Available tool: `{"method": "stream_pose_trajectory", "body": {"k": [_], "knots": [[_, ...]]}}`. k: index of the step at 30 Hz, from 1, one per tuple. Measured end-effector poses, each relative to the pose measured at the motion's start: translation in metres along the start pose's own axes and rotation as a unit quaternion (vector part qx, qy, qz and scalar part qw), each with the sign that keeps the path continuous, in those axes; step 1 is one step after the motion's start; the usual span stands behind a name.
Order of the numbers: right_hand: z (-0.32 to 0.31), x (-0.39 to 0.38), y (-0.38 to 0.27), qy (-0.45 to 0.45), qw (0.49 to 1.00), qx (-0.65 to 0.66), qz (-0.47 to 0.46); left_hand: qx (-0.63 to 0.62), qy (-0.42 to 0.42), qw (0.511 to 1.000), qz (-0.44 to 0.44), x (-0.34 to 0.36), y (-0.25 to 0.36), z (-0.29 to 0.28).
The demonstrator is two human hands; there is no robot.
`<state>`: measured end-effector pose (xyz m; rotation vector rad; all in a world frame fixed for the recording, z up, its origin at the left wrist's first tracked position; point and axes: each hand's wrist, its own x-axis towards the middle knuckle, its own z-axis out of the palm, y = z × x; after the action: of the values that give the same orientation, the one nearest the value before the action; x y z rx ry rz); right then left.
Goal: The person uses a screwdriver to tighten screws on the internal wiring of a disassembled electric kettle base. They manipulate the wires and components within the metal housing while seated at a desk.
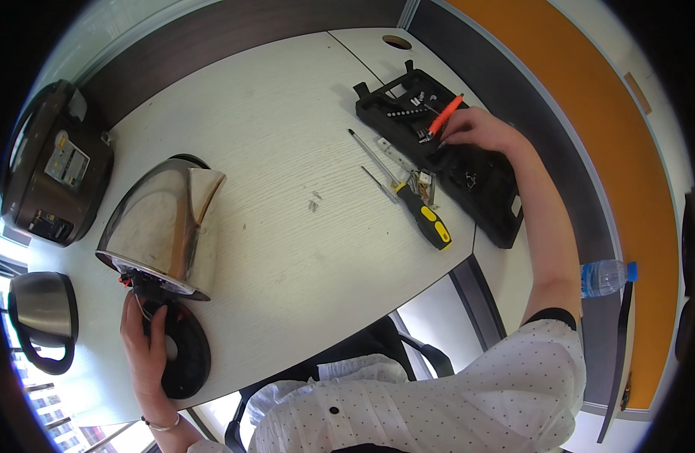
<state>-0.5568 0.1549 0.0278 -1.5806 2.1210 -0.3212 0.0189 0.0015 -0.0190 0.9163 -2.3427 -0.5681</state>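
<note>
A shiny metal kettle body lies on its side at the left of the table, with wiring and black parts showing at its open base. My left hand is closed round a black part there, beside a round black disc. At the far right my right hand reaches over an open black tool case. Its fingertips are pinched together in the case; what they hold, if anything, is hidden. An orange-handled tool lies across the case next to these fingers. Small bits sit in a row nearby.
A yellow-and-black screwdriver lies before the case, beside a thinner screwdriver and small loose parts. A brown rice cooker and a metal jug stand at the left. A water bottle is at the right.
</note>
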Motion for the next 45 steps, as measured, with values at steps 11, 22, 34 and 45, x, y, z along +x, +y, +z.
{"method": "stream_pose_trajectory", "body": {"k": [11,22,34,45], "knots": [[0.015,-0.031,-0.061,0.161,0.931,0.324,0.051,-0.019,0.007,1.000,-0.018,0.002,0.009,-0.001],[0.083,-0.061,-0.179,0.017,0.865,0.501,-0.031,-0.005,0.015,0.999,0.035,0.001,0.002,-0.004],[0.172,-0.070,-0.282,0.019,0.860,0.489,-0.146,-0.006,0.004,0.999,0.045,-0.004,-0.011,-0.010],[0.236,-0.057,-0.328,0.266,0.835,0.418,-0.240,0.042,0.172,0.976,0.126,0.013,-0.015,-0.043]]}}
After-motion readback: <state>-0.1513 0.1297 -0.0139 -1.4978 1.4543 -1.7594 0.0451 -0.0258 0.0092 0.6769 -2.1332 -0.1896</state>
